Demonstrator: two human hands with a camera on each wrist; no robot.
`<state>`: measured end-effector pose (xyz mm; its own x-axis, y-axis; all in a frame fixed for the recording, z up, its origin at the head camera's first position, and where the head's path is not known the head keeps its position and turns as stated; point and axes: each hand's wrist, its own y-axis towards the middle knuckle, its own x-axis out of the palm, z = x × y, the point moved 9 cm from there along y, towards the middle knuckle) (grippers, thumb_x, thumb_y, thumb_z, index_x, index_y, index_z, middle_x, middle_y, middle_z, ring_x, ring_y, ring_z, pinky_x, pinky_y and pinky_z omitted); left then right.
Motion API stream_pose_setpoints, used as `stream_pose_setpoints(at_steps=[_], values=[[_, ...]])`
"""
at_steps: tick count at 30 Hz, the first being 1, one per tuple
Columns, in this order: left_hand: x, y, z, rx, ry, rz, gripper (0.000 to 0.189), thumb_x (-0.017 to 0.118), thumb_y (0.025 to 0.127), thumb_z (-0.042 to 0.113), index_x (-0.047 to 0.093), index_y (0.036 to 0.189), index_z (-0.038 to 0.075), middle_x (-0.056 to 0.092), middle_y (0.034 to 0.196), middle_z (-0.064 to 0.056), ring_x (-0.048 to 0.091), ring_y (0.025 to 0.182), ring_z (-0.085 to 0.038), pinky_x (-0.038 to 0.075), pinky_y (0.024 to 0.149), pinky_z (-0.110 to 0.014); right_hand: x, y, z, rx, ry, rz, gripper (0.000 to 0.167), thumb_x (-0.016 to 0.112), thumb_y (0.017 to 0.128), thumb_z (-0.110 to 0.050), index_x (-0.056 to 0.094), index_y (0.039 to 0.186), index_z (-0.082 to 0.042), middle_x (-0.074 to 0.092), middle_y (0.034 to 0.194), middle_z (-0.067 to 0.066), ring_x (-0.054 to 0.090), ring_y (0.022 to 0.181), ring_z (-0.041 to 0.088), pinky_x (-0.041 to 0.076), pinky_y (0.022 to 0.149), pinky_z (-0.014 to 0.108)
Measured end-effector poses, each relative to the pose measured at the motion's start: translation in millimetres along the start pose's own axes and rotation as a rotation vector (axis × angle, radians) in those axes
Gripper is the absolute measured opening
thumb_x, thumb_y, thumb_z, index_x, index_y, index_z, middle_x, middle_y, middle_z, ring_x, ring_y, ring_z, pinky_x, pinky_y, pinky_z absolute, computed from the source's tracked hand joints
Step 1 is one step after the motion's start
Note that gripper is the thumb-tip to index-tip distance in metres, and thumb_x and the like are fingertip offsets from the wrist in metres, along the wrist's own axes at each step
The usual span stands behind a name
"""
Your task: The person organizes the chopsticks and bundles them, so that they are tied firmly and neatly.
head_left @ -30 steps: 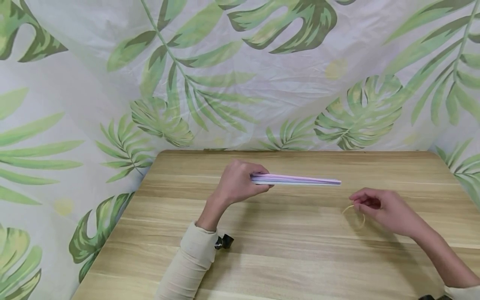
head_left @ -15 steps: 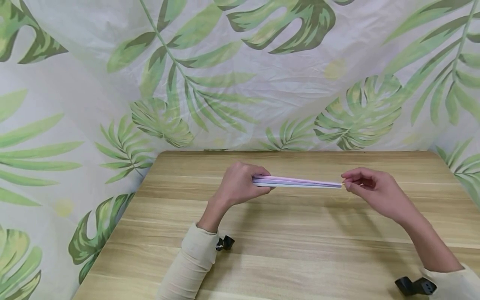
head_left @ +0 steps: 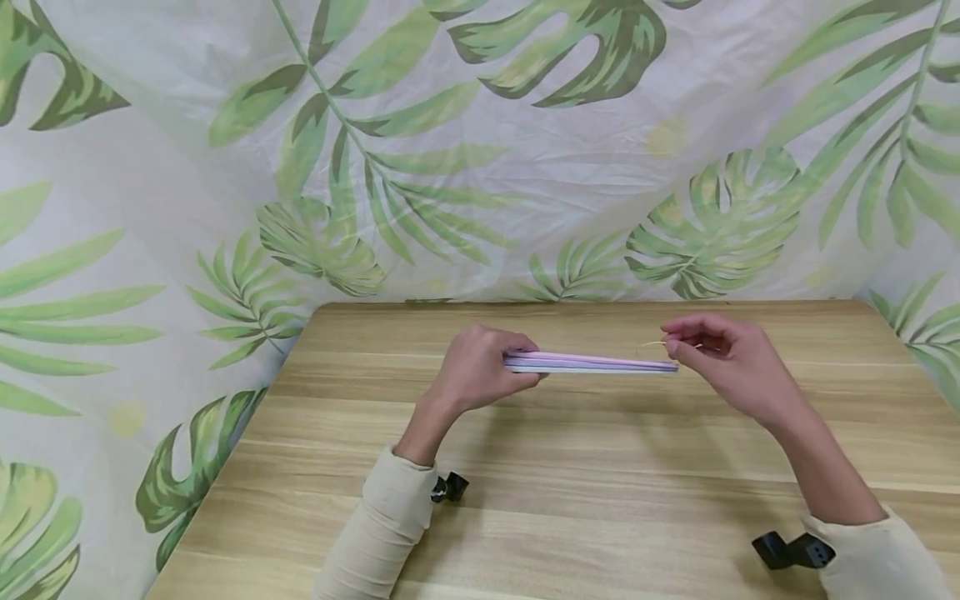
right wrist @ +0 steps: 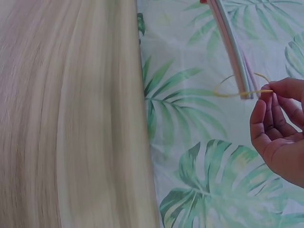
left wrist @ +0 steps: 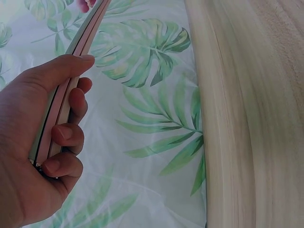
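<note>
My left hand point(head_left: 480, 367) grips a bundle of slim pastel chopsticks point(head_left: 592, 362), pink, lilac and pale blue, held level above the table. In the left wrist view the fingers curl round the thick end of the chopsticks point(left wrist: 59, 102), thumb along the side. The thin ends point right, toward my right hand point(head_left: 731, 367). Thumb and fingertips there pinch a thin yellow rubber band point(right wrist: 237, 94), which hangs in a loose loop. In the right wrist view, one side of the loop crosses before the chopstick tips and the other side shows behind them.
A wood-grain table point(head_left: 570, 517) lies under both hands. Behind it hangs a pale cloth point(head_left: 570, 167) printed with green leaves. Small black devices sit at both cuffs, the left device point(head_left: 450, 487) and the right device point(head_left: 793, 550).
My right hand has moved left and up with the rubber band, from apart from the chopsticks to right at their tips. My left hand has stayed almost still with the bundle.
</note>
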<state>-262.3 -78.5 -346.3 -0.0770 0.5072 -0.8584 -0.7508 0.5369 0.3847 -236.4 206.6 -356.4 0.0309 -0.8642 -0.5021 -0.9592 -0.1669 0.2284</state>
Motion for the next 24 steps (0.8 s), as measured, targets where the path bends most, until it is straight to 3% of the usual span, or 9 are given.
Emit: stream_pose_setpoints(at_steps=[7, 17, 24], values=[[-2.0, 0.1, -1.2, -0.006, 0.007, 0.0, 0.015, 0.09, 0.082, 0.027, 0.084, 0.094, 0.021, 0.079, 0.08, 0.008, 0.058, 0.061, -0.002, 0.046, 0.06, -0.023, 3.8, -1.8, -6.6, -0.015, 0.014, 0.014, 0.022, 0.073, 0.103, -0.014, 0.075, 0.124, -0.006, 0.074, 0.101, -0.019, 0.07, 0.088, 0.002, 0.056, 0.075, 0.016], [-5.0, 0.2, -6.7, -0.037, 0.024, 0.031, 0.017, 0.091, 0.082, 0.029, 0.085, 0.095, 0.02, 0.079, 0.079, 0.007, 0.06, 0.061, -0.003, 0.048, 0.059, -0.026, 9.6, -11.2, -16.5, -0.058, 0.023, 0.044, 0.02, 0.075, 0.101, -0.013, 0.076, 0.121, -0.008, 0.078, 0.103, -0.002, 0.071, 0.087, 0.002, 0.056, 0.074, 0.017], [-7.4, 0.0, -8.9, -0.063, 0.001, 0.045, 0.017, 0.091, 0.083, 0.031, 0.085, 0.095, 0.02, 0.079, 0.08, 0.007, 0.06, 0.061, -0.003, 0.049, 0.059, -0.026, 19.2, -20.2, -19.5, -0.063, 0.081, 0.004, 0.019, 0.073, 0.102, -0.011, 0.075, 0.12, -0.007, 0.08, 0.101, -0.006, 0.074, 0.09, 0.004, 0.058, 0.074, 0.019]])
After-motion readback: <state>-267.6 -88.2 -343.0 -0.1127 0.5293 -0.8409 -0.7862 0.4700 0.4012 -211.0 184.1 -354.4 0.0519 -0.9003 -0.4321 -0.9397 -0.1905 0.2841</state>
